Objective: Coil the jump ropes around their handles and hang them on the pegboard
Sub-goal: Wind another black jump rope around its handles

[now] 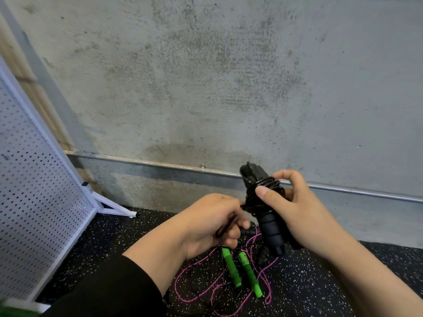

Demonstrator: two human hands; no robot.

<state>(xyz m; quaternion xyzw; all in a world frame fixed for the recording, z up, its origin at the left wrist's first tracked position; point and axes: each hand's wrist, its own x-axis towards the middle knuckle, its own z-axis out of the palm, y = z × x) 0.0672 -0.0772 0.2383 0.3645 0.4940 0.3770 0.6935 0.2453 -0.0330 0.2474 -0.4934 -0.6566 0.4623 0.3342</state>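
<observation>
- Gripped in the right hand [302,216] are the black handles [271,229], held together as one bundle, with the thumb pressed on the black rope [265,193] already wound round their upper part. The loose end of that rope is pinched in the left hand [212,223], whose fingers are curled round it just beside the bundle.
- A concrete wall [229,76] is faced at close range.
- A white pegboard [34,191] is seen standing at the far left, well apart from both hands; no rope is seen hung on the visible part of it.
- A speckled dark floor [320,282] lies below the hands.
- A pink rope [199,291] is spread loose on that floor, uncoiled.
- Two green handles [240,271] lie side by side among its loops.
- Progress is judged as early: coiling of the black rope appears nearly complete, with only a short tail left to be wound or tucked. Hanging of it, and coiling and hanging of the remaining rope, are still to be done.
</observation>
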